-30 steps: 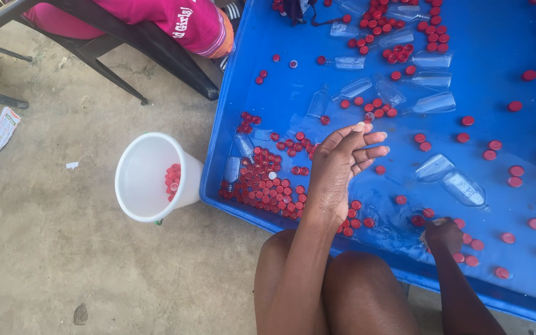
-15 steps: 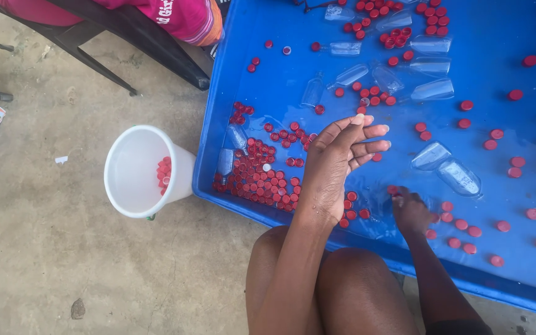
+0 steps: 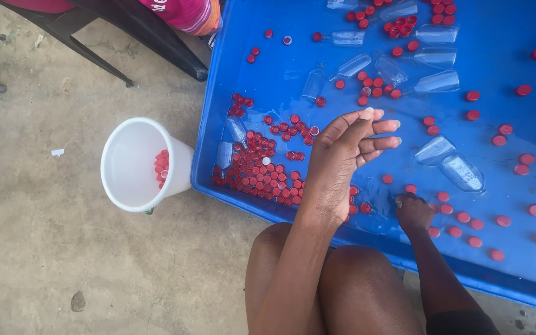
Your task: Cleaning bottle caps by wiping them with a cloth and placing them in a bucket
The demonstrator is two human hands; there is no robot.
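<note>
A large blue tub [image 3: 516, 273] holds shallow water, many red bottle caps [image 3: 262, 170] and several clear plastic bottles [image 3: 460, 170] lying on their sides. My left hand [image 3: 342, 161] hangs above the tub beside the dense pile of caps. Its wet back faces me, the fingers are stretched out and slightly apart, and nothing shows in it. My right hand [image 3: 414, 212] reaches over the near wall and rests knuckles-up on the tub floor among scattered caps. Its fingers are curled under and hidden.
A white bucket [image 3: 128, 186] with some red caps inside stands on the concrete floor against the tub's left wall. Dark chair legs [image 3: 138, 43] and another person's pink garment [image 3: 184, 12] are at the top left. My bare knees [image 3: 342, 285] press against the tub's near side.
My right hand has slid left along the tub floor and farther in from the near wall. My left hand stays raised in much the same pose. The view has drifted slightly.
</note>
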